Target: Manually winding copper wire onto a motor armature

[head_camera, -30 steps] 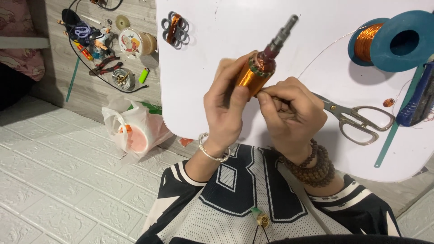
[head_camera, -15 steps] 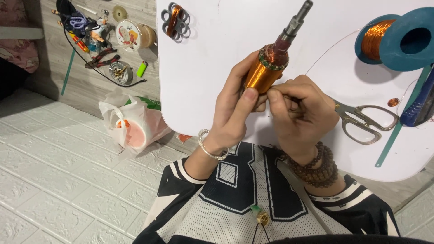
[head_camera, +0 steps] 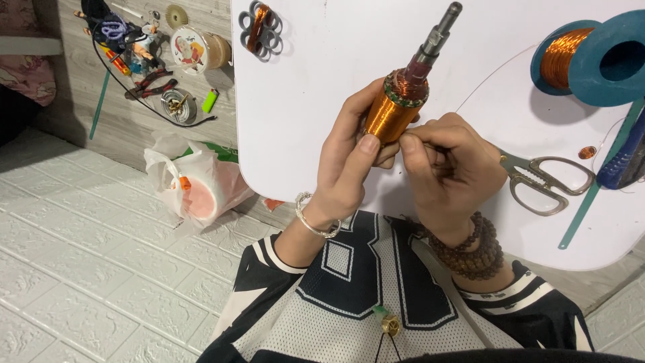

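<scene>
Head view, looking down. Left hand (head_camera: 349,168) grips a copper-wound rotor (head_camera: 396,111) round its lower body, thumb across the front, fingers behind. Rotor is held above the white tabletop (head_camera: 322,81), just ahead of both hands; its long axis tilts up and to the right, steel shaft (head_camera: 440,30) pointing away from the person. Right hand (head_camera: 453,168) sits just beside the rotor's lower end, fingers curled tight and pinched at the winding; what it pinches is too fine to tell, probably wire. Both wrists bent inward, forearms converging from the chest. Left hand carries the rotor; right is the working one. Outward: scissors (head_camera: 544,185) lie just right of the right hand, a blue wire spool (head_camera: 591,57) farther off. A small wound coil (head_camera: 261,28) lies top left. On the floor, a plastic bag (head_camera: 191,185) and scattered tools (head_camera: 151,87).
</scene>
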